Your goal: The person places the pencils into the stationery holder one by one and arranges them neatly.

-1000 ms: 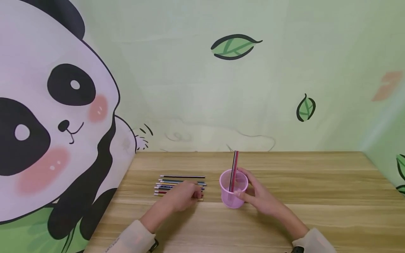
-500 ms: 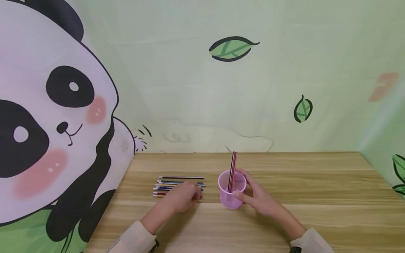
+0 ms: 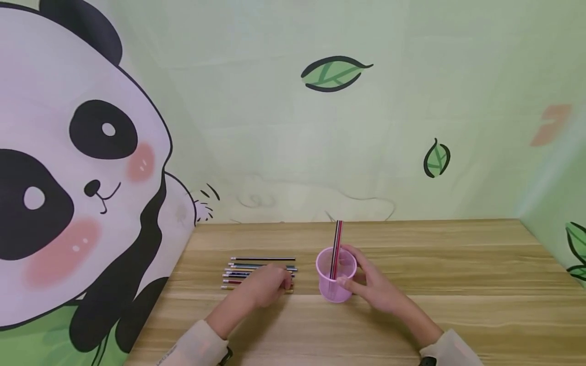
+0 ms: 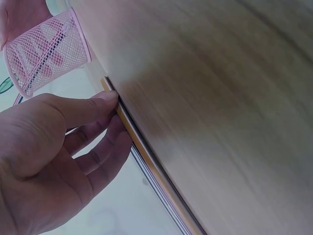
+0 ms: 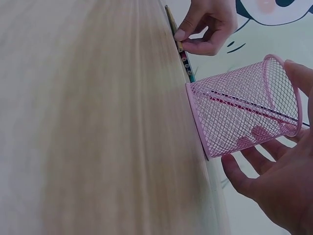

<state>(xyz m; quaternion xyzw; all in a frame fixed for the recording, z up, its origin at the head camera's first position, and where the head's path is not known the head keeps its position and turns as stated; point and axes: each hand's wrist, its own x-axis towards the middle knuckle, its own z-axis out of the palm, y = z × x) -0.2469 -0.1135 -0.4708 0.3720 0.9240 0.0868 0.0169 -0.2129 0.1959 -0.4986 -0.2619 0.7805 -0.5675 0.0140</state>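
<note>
In the head view, my left hand rests at the right end of a row of pencils. Its thumb and fingertips pinch a yellow pencil, the nearest in the row, which lies flat on the table. Several other pencils, among them a black pencil at the far side, lie side by side behind it, partly covered by the hand. My right hand holds a pink mesh pen holder upright from its right side, thumb in front and fingers behind. Inside lean striped pencils, one red and one black, rising above the rim.
The wooden table meets a pale green wall at the back. A large panda picture fills the left wall, and painted leaves show above the table. A gap of bare wood separates the pencil row and the pen holder.
The head view has shifted slightly. Both hands stay almost where they were, the left on the yellow pencil and the right on the pen holder.
</note>
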